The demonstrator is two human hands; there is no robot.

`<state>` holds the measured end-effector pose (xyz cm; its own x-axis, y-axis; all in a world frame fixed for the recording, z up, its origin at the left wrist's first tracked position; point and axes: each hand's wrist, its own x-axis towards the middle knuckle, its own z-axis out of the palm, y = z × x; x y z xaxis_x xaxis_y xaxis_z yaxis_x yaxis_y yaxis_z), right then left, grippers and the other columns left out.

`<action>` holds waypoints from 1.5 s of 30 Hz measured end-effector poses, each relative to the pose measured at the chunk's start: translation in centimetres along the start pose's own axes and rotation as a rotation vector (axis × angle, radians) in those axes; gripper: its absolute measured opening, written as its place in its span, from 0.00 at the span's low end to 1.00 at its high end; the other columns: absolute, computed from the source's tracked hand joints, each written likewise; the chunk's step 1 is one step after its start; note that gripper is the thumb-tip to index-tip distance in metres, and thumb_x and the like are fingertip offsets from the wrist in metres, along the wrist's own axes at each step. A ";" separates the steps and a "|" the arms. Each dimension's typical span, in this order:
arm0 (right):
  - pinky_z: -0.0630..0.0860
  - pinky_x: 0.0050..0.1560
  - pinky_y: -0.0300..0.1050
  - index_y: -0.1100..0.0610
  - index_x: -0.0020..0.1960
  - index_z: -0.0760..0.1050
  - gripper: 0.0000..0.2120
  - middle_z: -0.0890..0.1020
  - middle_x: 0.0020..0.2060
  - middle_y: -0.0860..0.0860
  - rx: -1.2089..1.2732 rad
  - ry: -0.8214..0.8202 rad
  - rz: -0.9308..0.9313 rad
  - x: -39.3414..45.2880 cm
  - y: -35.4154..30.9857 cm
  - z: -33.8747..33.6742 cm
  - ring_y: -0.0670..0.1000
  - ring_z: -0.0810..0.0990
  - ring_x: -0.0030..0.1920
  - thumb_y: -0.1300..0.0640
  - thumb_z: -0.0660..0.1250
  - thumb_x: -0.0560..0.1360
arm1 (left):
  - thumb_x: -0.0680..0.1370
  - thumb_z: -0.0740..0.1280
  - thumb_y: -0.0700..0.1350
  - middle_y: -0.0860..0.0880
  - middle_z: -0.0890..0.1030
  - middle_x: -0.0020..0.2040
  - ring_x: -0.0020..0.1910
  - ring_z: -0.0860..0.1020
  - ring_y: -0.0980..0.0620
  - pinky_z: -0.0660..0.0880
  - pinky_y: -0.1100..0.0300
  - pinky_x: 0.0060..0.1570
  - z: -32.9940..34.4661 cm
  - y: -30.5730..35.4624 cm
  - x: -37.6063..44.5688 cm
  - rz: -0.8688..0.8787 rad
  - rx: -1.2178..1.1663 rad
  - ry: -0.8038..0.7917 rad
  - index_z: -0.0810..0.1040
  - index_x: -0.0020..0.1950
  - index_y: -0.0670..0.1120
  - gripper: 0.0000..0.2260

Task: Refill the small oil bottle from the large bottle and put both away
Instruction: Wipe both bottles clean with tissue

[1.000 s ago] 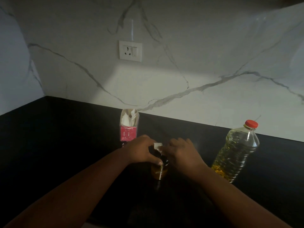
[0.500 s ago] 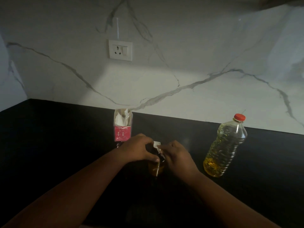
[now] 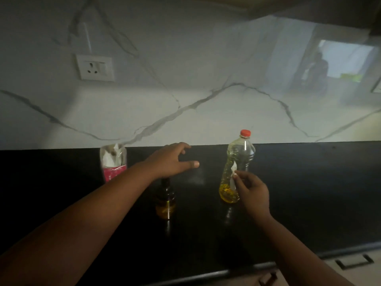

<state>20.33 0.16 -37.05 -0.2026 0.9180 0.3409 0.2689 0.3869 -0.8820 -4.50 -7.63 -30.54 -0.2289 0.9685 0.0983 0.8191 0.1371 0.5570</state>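
Both hands have left the small bottle [image 3: 165, 200]: left hand [image 3: 172, 159] spread open, right hand [image 3: 252, 189] pinching its removed white cap [image 3: 233, 176]; pouring pending.

The small dark glass oil bottle [image 3: 165, 200] stands upright on the black desk [image 3: 309, 193] just below my left grip [image 3: 171, 159], a shallow layer of amber oil at its bottom; its top is hidden behind my wrist. The large clear plastic bottle with a red cap [image 3: 237, 166] stands upright and closed just beyond my right grip [image 3: 252, 189], with yellow oil low in its base.
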 end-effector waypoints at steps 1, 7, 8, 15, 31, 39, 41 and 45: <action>0.75 0.40 0.33 0.54 0.54 0.79 0.07 0.83 0.46 0.49 0.020 0.033 0.007 0.3 -0.1 -0.7 0.43 0.82 0.45 0.57 0.68 0.76 | 0.72 0.68 0.68 0.53 0.74 0.67 0.59 0.74 0.54 0.73 0.53 0.59 0.3 1.1 0.9 0.032 -0.027 -0.010 0.67 0.73 0.56 0.33; 0.73 0.37 0.24 0.51 0.50 0.78 0.06 0.81 0.41 0.43 0.142 0.225 -0.009 3.7 -1.4 -3.6 0.33 0.79 0.40 0.60 0.68 0.76 | 0.74 0.72 0.61 0.50 0.74 0.66 0.59 0.73 0.53 0.70 0.58 0.54 1.9 7.8 7.0 0.173 -0.128 -0.034 0.67 0.74 0.55 0.31; 0.72 0.36 0.24 0.50 0.50 0.78 0.06 0.81 0.41 0.42 0.139 0.225 -0.020 4.5 -1.5 -3.9 0.32 0.79 0.40 0.60 0.68 0.76 | 0.74 0.72 0.60 0.50 0.74 0.67 0.59 0.72 0.53 0.69 0.58 0.54 2.1 8.9 8.0 0.195 -0.124 -0.031 0.66 0.75 0.55 0.32; 0.71 0.42 0.26 0.52 0.57 0.81 0.09 0.80 0.46 0.43 0.007 0.147 -0.176 10.1 -0.7 -4.4 0.36 0.78 0.45 0.56 0.68 0.77 | 0.82 0.66 0.49 0.51 0.80 0.62 0.61 0.77 0.52 0.70 0.60 0.58 4.0 13.3 12.5 0.280 -0.130 -0.016 0.77 0.68 0.53 0.15; 0.76 0.46 0.40 0.52 0.48 0.79 0.05 0.80 0.46 0.46 0.126 0.023 -0.213 9.6 5.1 -2.3 0.45 0.78 0.47 0.61 0.70 0.74 | 0.80 0.69 0.45 0.62 0.82 0.53 0.58 0.78 0.62 0.74 0.57 0.63 6.4 12.0 13.0 0.211 -0.402 0.242 0.81 0.51 0.65 0.12; 0.77 0.42 0.31 0.56 0.45 0.79 0.01 0.82 0.43 0.50 0.349 -0.058 0.166 7.8 8.5 -2.0 0.42 0.81 0.44 0.60 0.70 0.74 | 0.80 0.68 0.46 0.64 0.81 0.52 0.58 0.79 0.62 0.75 0.56 0.63 7.2 12.6 12.8 0.218 -0.390 0.257 0.80 0.51 0.65 0.12; 0.77 0.40 0.32 0.55 0.45 0.79 0.01 0.82 0.42 0.50 0.352 -0.066 0.200 7.4 9.1 -1.9 0.42 0.81 0.43 0.60 0.69 0.75 | 0.80 0.68 0.46 0.64 0.81 0.53 0.59 0.79 0.60 0.75 0.54 0.64 7.1 12.6 12.8 0.213 -0.376 0.257 0.80 0.51 0.66 0.12; 0.76 0.39 0.33 0.55 0.44 0.78 0.03 0.82 0.40 0.50 0.338 -0.114 0.260 6.2 10.5 -1.8 0.43 0.81 0.42 0.60 0.69 0.75 | 0.80 0.68 0.46 0.62 0.82 0.53 0.59 0.79 0.59 0.75 0.52 0.65 7.2 12.7 12.5 0.203 -0.384 0.251 0.80 0.51 0.66 0.12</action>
<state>23.61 10.07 -43.58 -0.2767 0.9583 0.0719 0.0057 0.0764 -0.9971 6.85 7.74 -28.13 -0.2435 0.8811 0.4054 0.6184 -0.1809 0.7647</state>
